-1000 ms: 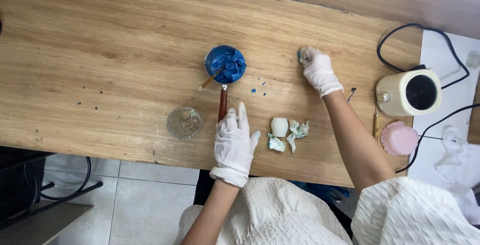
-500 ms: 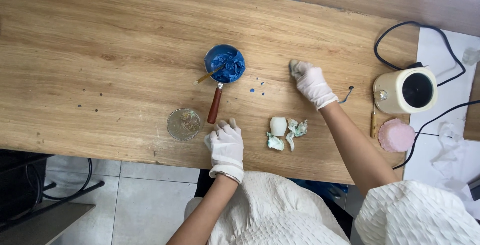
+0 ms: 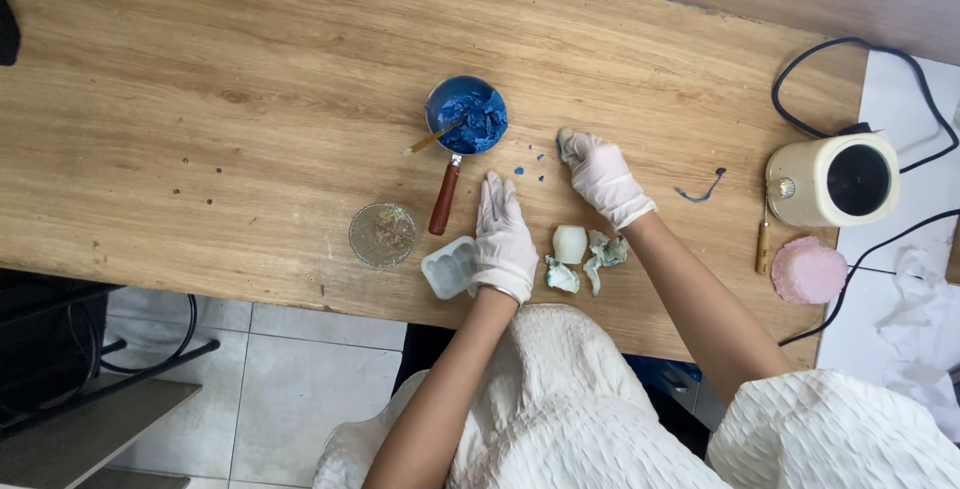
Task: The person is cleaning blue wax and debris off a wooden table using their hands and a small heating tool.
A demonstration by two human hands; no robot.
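Both gloved hands lie near the blue pot [image 3: 467,116]: left hand [image 3: 503,239] flat, fingers spread, beside a small white mold [image 3: 449,267]; right hand [image 3: 601,177] closed around a cloth [image 3: 565,139].

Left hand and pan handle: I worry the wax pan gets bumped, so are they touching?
Apart. The head view shows bare wood between the left hand and the pan handle.

Home craft bench; wax pot [image 3: 467,117]; electric melter [image 3: 832,181]
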